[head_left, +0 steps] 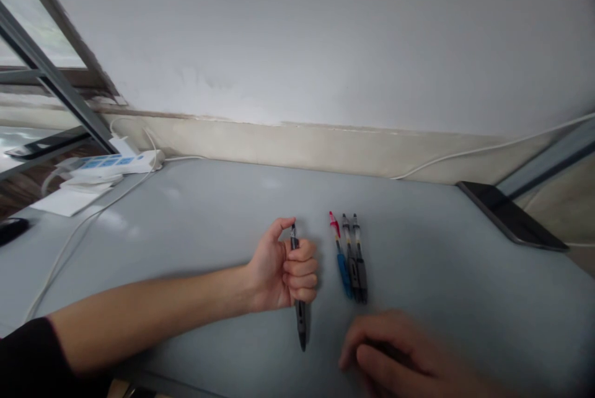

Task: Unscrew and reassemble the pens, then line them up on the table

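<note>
Head view: left hand grip fisted around black pen, tip protruding below.

Pale grey table against white wall; window at left.

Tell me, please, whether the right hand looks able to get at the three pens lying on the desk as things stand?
Probably yes. The right hand rests on the desk just below the three pens, with bare surface between them. The left hand, closed around a black pen, sits off to the side.
</note>
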A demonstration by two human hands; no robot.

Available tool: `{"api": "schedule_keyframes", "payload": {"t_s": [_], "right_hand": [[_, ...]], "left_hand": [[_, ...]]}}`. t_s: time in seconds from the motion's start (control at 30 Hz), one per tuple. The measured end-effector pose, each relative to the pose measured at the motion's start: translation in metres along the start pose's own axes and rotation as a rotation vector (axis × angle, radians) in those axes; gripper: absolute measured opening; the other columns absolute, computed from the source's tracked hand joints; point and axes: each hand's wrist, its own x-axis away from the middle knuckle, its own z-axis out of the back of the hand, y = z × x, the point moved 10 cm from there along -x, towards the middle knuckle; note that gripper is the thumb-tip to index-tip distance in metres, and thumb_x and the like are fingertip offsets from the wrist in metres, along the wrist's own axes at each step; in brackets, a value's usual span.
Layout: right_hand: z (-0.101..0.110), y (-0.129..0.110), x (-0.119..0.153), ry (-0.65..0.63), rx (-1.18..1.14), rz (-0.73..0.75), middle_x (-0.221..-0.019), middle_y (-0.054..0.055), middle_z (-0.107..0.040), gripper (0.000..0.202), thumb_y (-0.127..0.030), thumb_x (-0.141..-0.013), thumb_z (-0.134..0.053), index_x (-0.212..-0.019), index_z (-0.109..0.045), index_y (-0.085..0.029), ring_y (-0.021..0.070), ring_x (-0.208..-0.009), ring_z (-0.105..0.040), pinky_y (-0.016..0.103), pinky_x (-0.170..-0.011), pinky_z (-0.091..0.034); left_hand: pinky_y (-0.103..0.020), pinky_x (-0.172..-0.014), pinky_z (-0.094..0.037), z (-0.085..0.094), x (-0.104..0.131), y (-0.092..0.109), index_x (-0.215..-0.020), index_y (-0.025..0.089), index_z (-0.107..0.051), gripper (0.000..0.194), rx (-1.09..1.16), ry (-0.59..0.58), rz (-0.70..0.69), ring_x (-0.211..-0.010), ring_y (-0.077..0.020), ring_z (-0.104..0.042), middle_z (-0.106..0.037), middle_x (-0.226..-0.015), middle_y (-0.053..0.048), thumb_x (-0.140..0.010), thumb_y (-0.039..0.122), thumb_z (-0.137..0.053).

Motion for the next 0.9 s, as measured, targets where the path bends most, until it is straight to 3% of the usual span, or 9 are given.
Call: {"api": "schedule_keyframes", "payload": {"t_s": [0.23,0.63,0.9], "right_hand": [[-0.0019,0.0024,0.0030,-0.015,0.005,0.030,-0.071,0.000,-0.060,0.068,-0.084,-0.087,-0.047,-0.095,-0.073,-0.022,0.0179,-0.064,-0.052,0.029,-0.064,-0.042],[-0.0005,0.0028,0.0027,-0.008,-0.008,0.022,-0.071,0.000,-0.059,0.071,-0.086,-0.085,-0.047,-0.095,-0.073,-0.021,0.0178,-0.064,-0.052,0.029,-0.064,-0.041],[-0.0020,0.0008,0.0020,-0.018,-0.010,0.003,-0.071,0.000,-0.057,0.072,-0.087,-0.083,-0.047,-0.094,-0.071,-0.021,0.0180,-0.064,-0.050,0.029,-0.063,-0.040]], "left_hand": [[-0.024,-0.041,-0.018,-0.0002,0.0005,0.0004,-0.053,0.024,-0.027,0.048,-0.019,-0.009,-0.010,-0.041,-0.0095,-0.007,-0.016,-0.044,0.008,-0.091,0.052,-0.029],[-0.023,-0.041,-0.019,-0.0023,-0.0001,0.0012,-0.054,0.023,-0.027,0.050,-0.039,-0.031,-0.017,-0.041,-0.0094,-0.008,-0.018,-0.043,0.008,-0.093,0.054,-0.032],[-0.023,-0.042,-0.015,-0.0018,-0.0004,0.0005,-0.050,0.022,-0.031,0.043,-0.056,-0.054,-0.032,-0.041,-0.0092,-0.007,-0.016,-0.043,0.008,-0.083,0.047,-0.042]]}}
